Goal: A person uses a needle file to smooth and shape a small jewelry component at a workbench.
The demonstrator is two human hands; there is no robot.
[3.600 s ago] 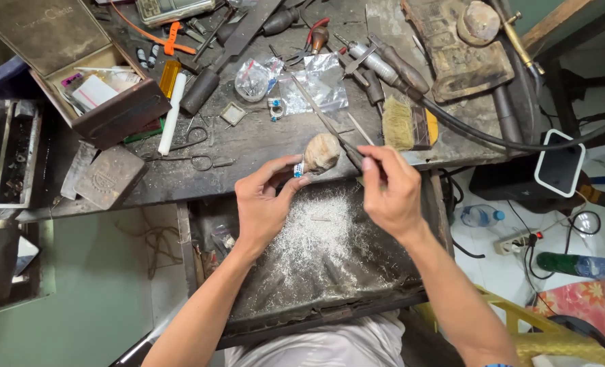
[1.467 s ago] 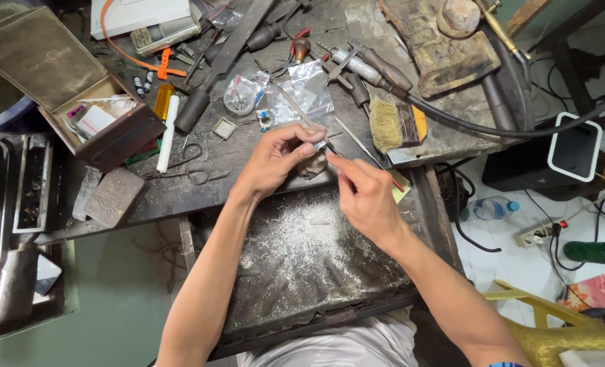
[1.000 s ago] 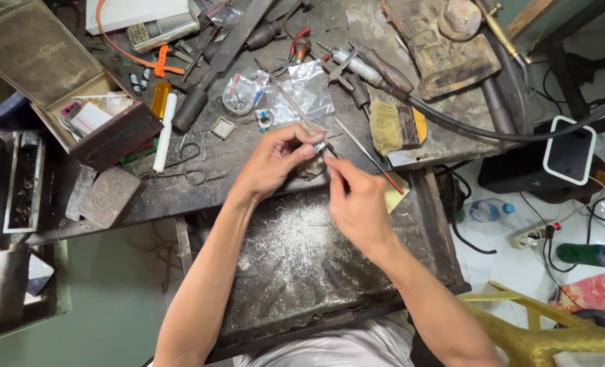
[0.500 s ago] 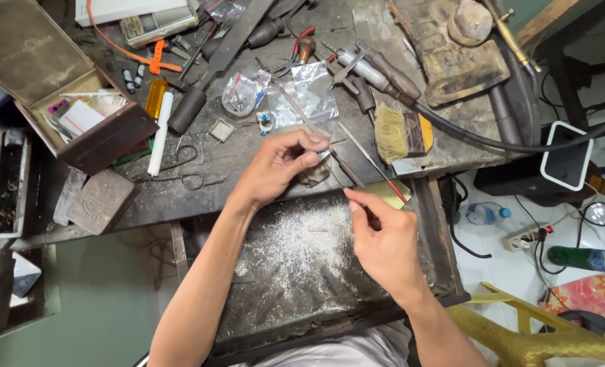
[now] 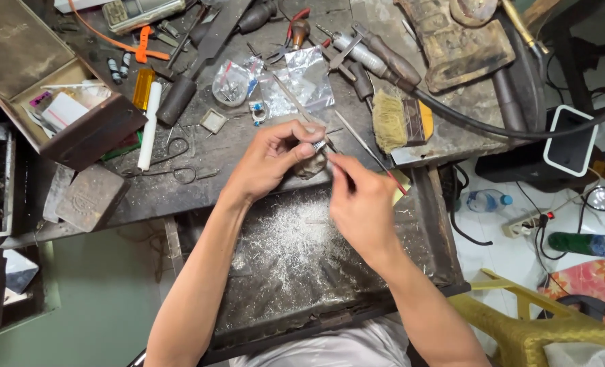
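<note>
silver piece (image 5: 318,145) pinched in left hand (image 5: 270,160) fingertips, right hand (image 5: 361,204) gripping thin tool (image 5: 340,163) against it.

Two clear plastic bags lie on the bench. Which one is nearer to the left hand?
The larger, flat, shiny bag, just above the left hand. The smaller bag, bunched around small parts, lies further left, beside the dark handle.
</note>
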